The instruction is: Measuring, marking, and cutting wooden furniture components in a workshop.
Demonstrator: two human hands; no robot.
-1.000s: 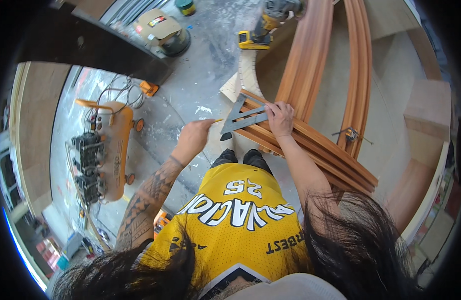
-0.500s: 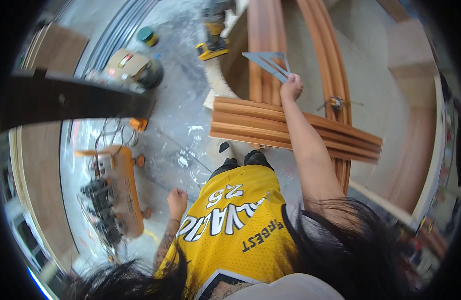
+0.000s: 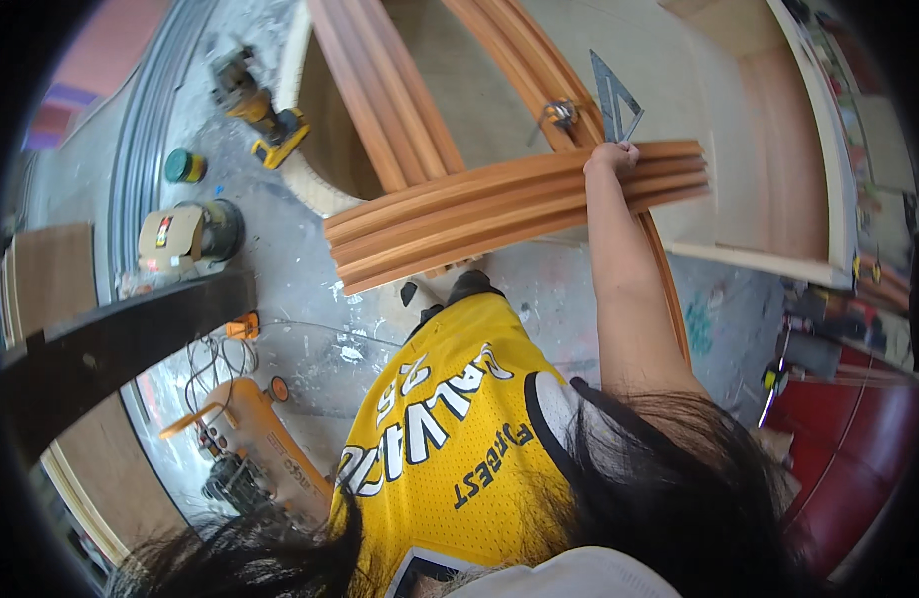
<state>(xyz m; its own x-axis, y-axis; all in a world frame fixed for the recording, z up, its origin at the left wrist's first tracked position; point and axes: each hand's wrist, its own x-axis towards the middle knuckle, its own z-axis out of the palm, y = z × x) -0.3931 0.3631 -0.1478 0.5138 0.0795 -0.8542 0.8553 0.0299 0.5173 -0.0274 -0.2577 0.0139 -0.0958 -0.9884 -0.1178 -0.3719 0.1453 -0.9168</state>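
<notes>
My right hand is closed round one corner of a grey metal speed square. It is stretched out over the right part of a crosswise fluted wooden panel, reddish-brown with long ridges. Whether the hand touches that panel I cannot tell. Beneath the panel two more fluted boards run away from me: a wide board and a narrower board to its right. A small metal device, its kind unclear, lies on the narrower one, left of my hand. My left hand is out of sight.
A cordless power tool with a yellow battery stands beyond the panel's left end. Farther left are a green-lidded container, a cardboard box and long metal profiles. A dark beam crosses the left side above an orange compressor.
My right hand has carried the speed square toward the crosswise panel's right end. The view has swung to the right. My left hand, earlier low and curled, has left the picture.
</notes>
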